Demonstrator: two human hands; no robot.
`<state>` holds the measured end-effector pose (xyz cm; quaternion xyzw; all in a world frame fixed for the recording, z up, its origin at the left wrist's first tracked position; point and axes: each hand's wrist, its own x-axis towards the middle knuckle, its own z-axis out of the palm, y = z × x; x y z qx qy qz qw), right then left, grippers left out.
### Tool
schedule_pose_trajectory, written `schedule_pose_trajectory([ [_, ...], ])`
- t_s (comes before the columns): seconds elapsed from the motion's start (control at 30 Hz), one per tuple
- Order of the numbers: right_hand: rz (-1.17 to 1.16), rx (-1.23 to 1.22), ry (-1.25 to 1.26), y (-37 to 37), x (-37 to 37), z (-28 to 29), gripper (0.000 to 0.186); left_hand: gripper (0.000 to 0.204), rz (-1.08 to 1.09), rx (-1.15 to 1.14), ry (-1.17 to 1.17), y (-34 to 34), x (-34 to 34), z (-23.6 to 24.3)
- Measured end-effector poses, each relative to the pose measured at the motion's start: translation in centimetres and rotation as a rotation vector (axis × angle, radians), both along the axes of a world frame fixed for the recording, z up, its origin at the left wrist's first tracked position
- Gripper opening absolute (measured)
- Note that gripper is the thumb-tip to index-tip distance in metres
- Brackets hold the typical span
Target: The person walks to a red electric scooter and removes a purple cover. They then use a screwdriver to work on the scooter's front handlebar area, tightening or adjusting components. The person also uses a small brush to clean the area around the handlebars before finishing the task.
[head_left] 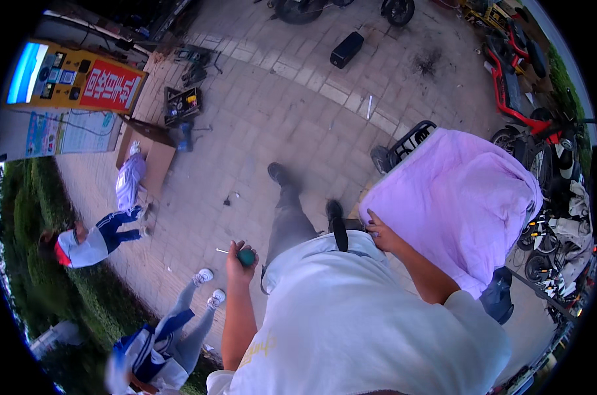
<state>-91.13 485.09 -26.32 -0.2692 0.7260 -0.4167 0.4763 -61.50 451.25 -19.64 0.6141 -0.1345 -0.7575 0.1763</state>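
Note:
My left hand [239,260] is closed around a small dark green round object [246,257]. A thin pale stick [222,250] pokes out from the finger side of that hand; what it is I cannot make out. At my right side a light purple cloth [453,191] drapes over something large, hiding most of it. My right hand [381,236] lies at the near left edge of this cloth, touching it, with its fingers apart. A black rack [413,141] and a small wheel show beyond the cloth.
Two people, one with a purple backpack [131,181], are on the left near a cardboard box [157,158] and a yellow machine [61,76]. A black box [346,50] and a tool tray [182,105] lie on the paving. Red [509,92] and other scooters line the right.

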Motion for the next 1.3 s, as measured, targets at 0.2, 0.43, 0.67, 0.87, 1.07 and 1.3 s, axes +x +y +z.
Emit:
schedule_pose_trajectory([
  [0.2,0.388,0.38,0.634,-7.8,-4.1,0.8,0.022,0.04,-0.133,0.012,0.013,-11.4,-6.7,-1.6],
  [0.43,0.366,0.188,1.049,-22.0,-10.0,1.2,0.049,0.038,-0.334,-0.005,0.002,-25.3,-15.4,-3.2],
  [0.67,0.269,0.192,1.132,-32.2,-17.0,5.4,0.041,0.039,-0.36,-0.025,0.091,-35.3,-25.3,-1.4],
  [0.87,-0.05,0.135,1.02,-35.6,-22.5,7.6,0.019,0.037,-0.35,0.009,0.09,-42.2,-30.7,-3.7],
  [1.07,-0.235,-0.003,0.855,-45.5,-35.4,13.2,0.019,0.035,-0.381,0.02,0.274,-48.8,-40.4,-1.7],
  [1.3,0.357,-0.376,1.293,-63.7,-54.3,22.8,0.017,0.051,-0.522,0.187,0.526,-53.5,-59.1,6.5],
])
